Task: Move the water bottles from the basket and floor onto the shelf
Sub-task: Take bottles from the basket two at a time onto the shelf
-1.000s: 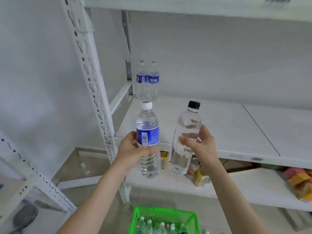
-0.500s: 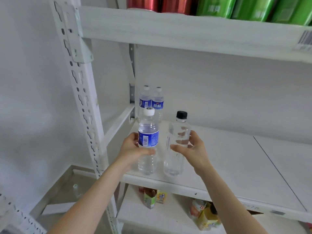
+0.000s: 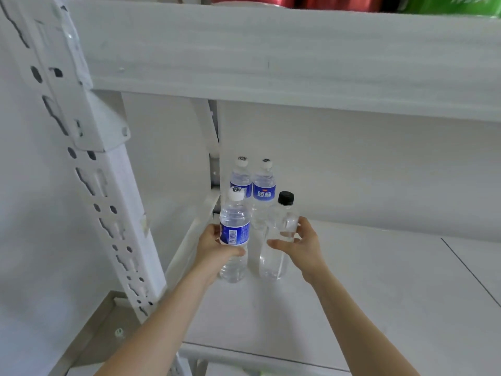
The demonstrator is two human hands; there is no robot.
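Note:
My left hand point(image 3: 214, 246) grips a blue-labelled water bottle with a white cap point(image 3: 234, 229), upright over the left part of the white shelf point(image 3: 366, 294). My right hand point(image 3: 301, 245) holds a clear label-free bottle with a black cap point(image 3: 276, 240) right beside it. Both bottle bases are at or just above the shelf surface; contact is unclear. Two more blue-labelled bottles point(image 3: 253, 185) stand together behind them in the shelf's back left corner. The basket is out of view.
A white slotted upright post point(image 3: 108, 199) rises at the left. The upper shelf board point(image 3: 271, 55) hangs low overhead, with red and green packages on top. A seam divides the shelf surface at the right. Grey floor shows at lower left.
Both hands have carried their bottles forward and deeper onto the shelf, closer to the two bottles at the back. The view has moved closer and the lower shelf has dropped out of sight.

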